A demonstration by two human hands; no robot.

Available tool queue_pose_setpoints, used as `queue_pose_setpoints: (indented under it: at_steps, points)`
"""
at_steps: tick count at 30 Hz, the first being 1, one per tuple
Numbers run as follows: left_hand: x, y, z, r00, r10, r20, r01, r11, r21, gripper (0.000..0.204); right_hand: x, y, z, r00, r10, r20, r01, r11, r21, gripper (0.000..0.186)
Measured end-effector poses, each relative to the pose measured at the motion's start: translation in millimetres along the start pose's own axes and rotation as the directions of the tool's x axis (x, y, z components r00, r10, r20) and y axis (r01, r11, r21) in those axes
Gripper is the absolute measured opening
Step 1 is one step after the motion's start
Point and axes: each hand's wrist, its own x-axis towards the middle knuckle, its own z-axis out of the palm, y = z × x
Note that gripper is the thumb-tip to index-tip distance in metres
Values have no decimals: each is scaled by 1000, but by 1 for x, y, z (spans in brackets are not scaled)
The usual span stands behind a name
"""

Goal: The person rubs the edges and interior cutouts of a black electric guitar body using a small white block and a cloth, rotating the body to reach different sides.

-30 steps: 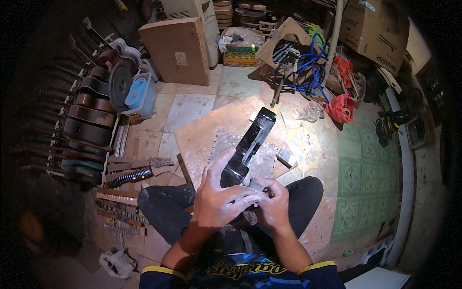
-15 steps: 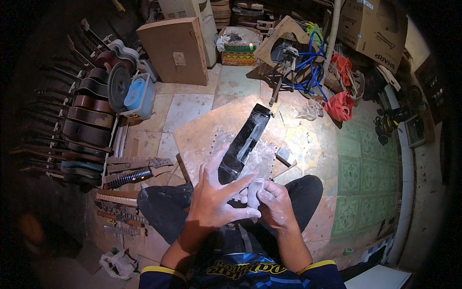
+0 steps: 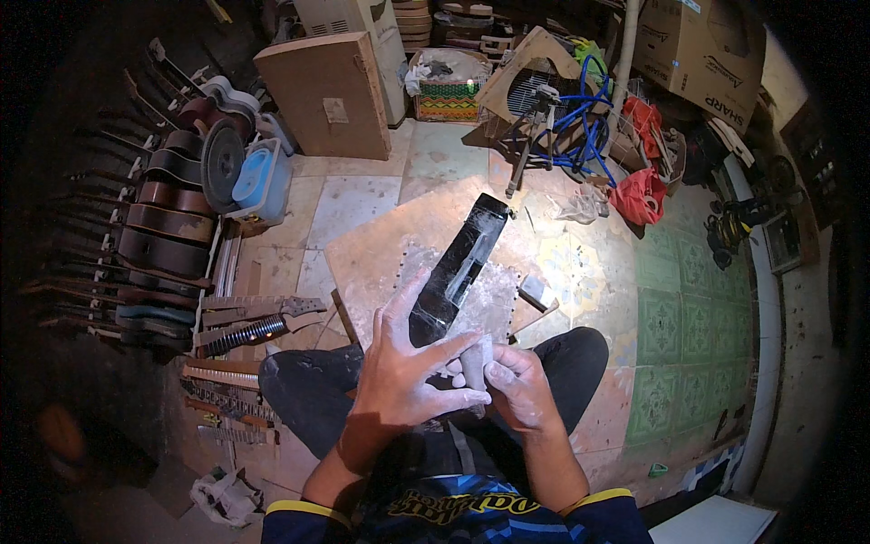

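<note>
A long glossy black piece [image 3: 460,249], streaked with whitish dust, slants up from my left hand [image 3: 390,381], whose fingers grip its lower end. The thumb and index of that hand reach right, around a small folded pale grey pad [image 3: 476,363], perhaps abrasive paper. My right hand [image 3: 517,385] pinches this pad, thumb on top. Both hands are coated in white powder. Under the black piece lies a dusty square board [image 3: 358,254], with a small dark-and-grey block [image 3: 535,290] at its right.
Rows of guitars [image 3: 163,236], loose necks [image 3: 245,335] and a clear bin [image 3: 263,177] with blue tubs line the left. Ahead stand a cardboard panel [image 3: 322,100], a patterned basket [image 3: 446,100] and tangled blue hose [image 3: 589,118]; red bags [image 3: 634,199] lie to the right.
The black piece has tilted and shifted slightly left. My left hand's fingers have spread apart, and the pad in my right hand has turned more upright and become more visible.
</note>
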Motion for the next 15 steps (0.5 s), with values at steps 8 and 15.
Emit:
queue_pose_setpoints:
  at_steps: [8,15]
  points:
    - [-2,-8,6,996,62,-63,-61,998,11,64,-5,-5,6,1000,-10,17,13,979,-201,35]
    - [-3,-7,1,997,47,-55,-48,999,-21,57,-5,-19,22,994,18,-107,-44,967,-252,30]
